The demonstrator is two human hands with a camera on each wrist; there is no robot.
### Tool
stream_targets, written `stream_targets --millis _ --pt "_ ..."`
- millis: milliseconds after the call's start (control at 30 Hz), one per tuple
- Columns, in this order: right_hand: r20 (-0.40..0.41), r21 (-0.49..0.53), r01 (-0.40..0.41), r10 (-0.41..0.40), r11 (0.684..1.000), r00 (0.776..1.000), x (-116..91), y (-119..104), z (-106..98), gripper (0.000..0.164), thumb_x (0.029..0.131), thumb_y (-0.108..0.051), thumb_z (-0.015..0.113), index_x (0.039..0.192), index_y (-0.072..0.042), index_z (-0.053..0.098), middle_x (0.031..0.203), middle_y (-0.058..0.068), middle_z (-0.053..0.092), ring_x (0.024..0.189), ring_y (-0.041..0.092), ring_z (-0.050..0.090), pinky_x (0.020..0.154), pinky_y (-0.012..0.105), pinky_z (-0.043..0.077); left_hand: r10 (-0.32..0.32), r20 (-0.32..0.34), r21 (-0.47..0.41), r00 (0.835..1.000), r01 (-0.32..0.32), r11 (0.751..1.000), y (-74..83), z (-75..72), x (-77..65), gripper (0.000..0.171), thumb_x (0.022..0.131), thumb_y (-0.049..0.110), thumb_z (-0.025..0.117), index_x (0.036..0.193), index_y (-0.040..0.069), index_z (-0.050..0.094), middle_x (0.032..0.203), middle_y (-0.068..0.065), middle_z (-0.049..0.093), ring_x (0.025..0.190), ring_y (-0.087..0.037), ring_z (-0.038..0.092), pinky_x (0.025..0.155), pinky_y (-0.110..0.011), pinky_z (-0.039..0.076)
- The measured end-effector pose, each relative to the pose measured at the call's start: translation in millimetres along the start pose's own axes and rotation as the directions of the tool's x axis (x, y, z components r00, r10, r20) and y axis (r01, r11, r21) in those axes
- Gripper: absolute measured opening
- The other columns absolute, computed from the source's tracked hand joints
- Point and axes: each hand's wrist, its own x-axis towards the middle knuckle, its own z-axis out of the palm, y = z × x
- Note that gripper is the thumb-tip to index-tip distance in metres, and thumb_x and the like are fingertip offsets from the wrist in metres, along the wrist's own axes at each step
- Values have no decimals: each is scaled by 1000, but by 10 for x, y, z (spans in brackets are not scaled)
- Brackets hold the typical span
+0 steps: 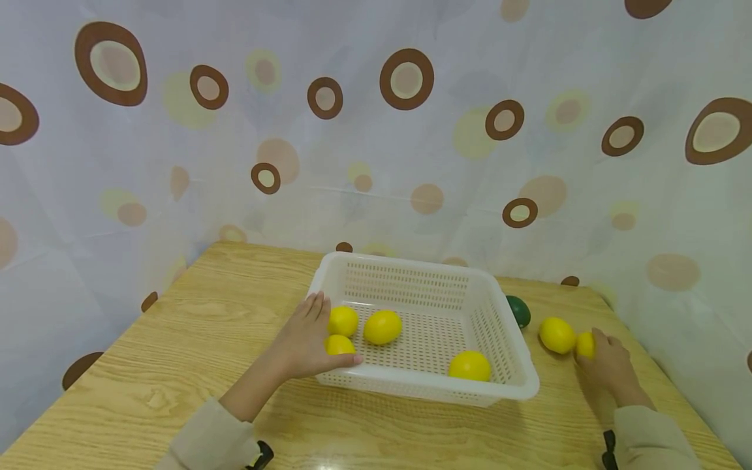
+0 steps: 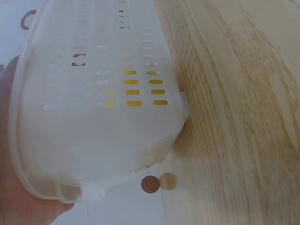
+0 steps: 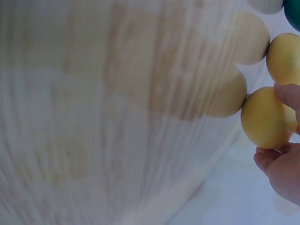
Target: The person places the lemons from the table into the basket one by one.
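Observation:
My left hand (image 1: 304, 343) rests over the left front corner of a white plastic basket (image 1: 405, 372). Its fingers lie straight across the left rim and the thumb lies along the front rim. Several yellow lemons (image 1: 383, 328) are in the basket, three near my left hand and one by the front right. To the basket's right, my right hand (image 1: 611, 367) holds a lemon (image 3: 267, 119) between thumb and fingers. In the right wrist view this lemon is on the table, beside another lemon (image 1: 557, 335).
A dark green, rounded fruit (image 1: 519, 311) sits against the basket's right side, partly hidden by it. The wooden table (image 1: 194, 313) ends at a patterned curtain (image 1: 364, 150) at the back and sides.

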Motion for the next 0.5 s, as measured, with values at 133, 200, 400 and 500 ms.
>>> stream_targets --millis 133,200,400,500 --pt "20 -3 -6 7 1000 1000 -9 2 -11 64 87 -11 48 130 26 18 120 53 23 103 66 29 81 68 35 -3 0 -4 1000 3 1000 3 -1 -8 109 78 69 53 143 -12 17 152 -28 13 143 -37 7 118 -46 8" --pt "26 0 -10 10 1000 1000 -16 -12 -22 64 87 -10 49 130 26 19 120 53 23 103 66 29 81 68 35 -6 -2 -10 1000 6 1000 7 -4 -14 109 78 68 53 143 -12 17 151 -27 13 143 -37 7 118 -46 8" --pt "32 -8 -4 4 1000 999 -12 -53 -53 61 86 -9 49 128 26 21 119 52 24 102 67 30 81 68 35 -10 1 -17 1000 10 1000 13 -6 -21 108 79 67 53 143 -12 17 152 -27 13 144 -37 6 118 -46 8" --pt "27 -20 -3 3 1000 1000 -8 -53 -46 60 86 -10 49 127 26 22 118 52 25 101 67 30 80 68 35 -9 1 -12 1000 9 1000 14 -1 -20 108 79 67 53 143 -11 17 152 -27 13 144 -37 6 118 -47 8"
